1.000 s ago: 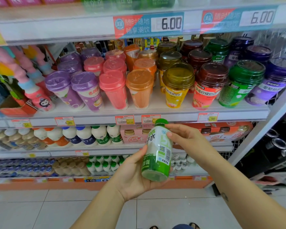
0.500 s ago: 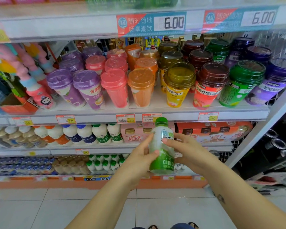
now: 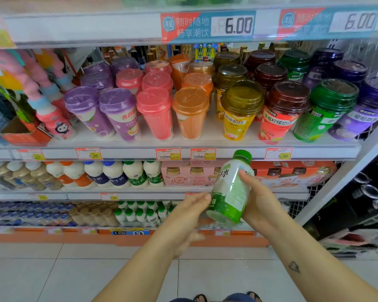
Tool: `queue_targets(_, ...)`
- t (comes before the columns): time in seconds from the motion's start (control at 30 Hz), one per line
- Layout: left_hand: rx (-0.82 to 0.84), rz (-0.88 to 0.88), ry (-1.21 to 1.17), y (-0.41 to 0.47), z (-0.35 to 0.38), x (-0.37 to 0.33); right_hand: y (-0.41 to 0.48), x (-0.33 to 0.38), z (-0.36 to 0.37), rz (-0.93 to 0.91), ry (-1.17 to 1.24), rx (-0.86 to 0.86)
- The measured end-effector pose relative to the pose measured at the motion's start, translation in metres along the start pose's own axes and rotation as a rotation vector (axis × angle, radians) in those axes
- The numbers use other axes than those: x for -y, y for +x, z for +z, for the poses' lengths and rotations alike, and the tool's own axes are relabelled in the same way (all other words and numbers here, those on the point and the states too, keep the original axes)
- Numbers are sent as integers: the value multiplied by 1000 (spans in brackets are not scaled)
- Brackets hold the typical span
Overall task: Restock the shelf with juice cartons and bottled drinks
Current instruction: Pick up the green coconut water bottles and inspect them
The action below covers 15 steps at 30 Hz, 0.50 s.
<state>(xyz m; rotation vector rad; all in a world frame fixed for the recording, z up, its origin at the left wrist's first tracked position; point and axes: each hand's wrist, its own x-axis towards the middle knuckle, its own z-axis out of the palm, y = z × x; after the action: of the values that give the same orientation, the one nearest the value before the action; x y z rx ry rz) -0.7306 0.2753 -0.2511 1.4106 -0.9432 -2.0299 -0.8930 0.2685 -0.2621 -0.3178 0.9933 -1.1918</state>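
Two hands on one green-capped drink bottle (image 3: 229,192), held in air before shelf unit (image 3: 227,154), at 5 o'clock from frame centre, cap tipped toward 1 o'clock. Right hand (image 3: 261,204) at bottle's 3 o'clock, fingers (image 3: 246,174) curled round label, gripping. Left hand (image 3: 187,217) at bottle's 8 o'clock, blurred, nearly straight, tips touching lower green band. Pink multipack (image 3: 183,176) behind bottle at 10 o'clock. Lidded cup drinks (image 3: 155,112) at 12 o'clock, one shelf up.
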Motion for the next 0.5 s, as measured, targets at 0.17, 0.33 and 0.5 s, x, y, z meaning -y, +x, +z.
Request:
queue_targets(0.17, 188, -153, -324, 2, 6, 7, -2, 7, 1, -16, -49, 30)
queue_targets(0.33, -90, 197, 48, 7, 5, 10, -4, 17, 1, 8, -214, -30)
queue_targets(0.5, -253, 516, 528, 3, 2, 14, -7, 7, 3, 103, -58, -92)
